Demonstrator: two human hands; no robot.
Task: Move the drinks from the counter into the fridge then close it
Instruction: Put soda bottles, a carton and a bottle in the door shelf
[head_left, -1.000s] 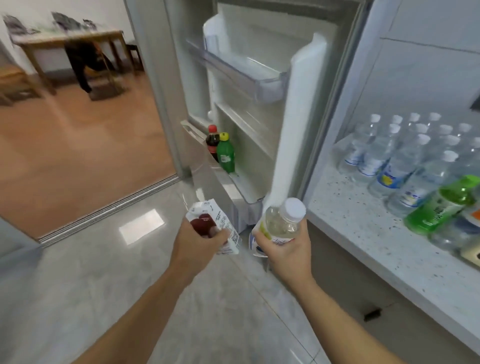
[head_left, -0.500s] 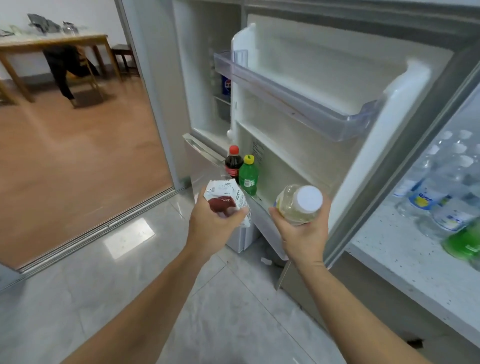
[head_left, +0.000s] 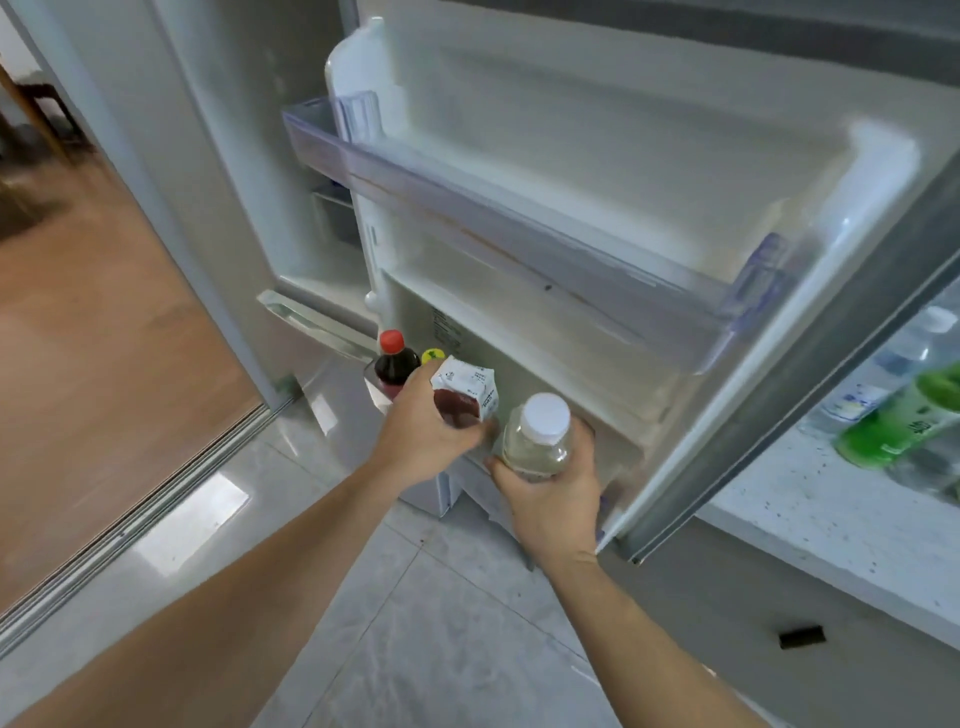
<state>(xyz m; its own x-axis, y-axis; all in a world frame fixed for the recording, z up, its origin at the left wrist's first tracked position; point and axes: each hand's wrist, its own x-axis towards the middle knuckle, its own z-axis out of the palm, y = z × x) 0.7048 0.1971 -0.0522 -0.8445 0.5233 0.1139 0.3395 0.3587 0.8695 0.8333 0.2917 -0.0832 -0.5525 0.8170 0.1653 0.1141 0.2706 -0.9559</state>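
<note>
My left hand grips a small white drink carton with a dark red picture, held at the lower shelf of the open fridge door. Just to its right, my right hand grips a clear bottle with a white cap and pale liquid, at the same shelf. On that shelf's left end stand a dark cola bottle with a red cap and a bottle with a yellow cap, mostly hidden behind the carton. More drinks stay on the counter: a green bottle and clear water bottles.
An upper door shelf of clear plastic juts out above my hands. The lower fridge door's handle sits to the left. Grey tiled floor lies below, and a sliding track leads to a wooden floor on the left.
Both hands have moved forward and closer to the lower door shelf with the carton and bottle. The camera has come nearer to the door, which now fills most of the view.
</note>
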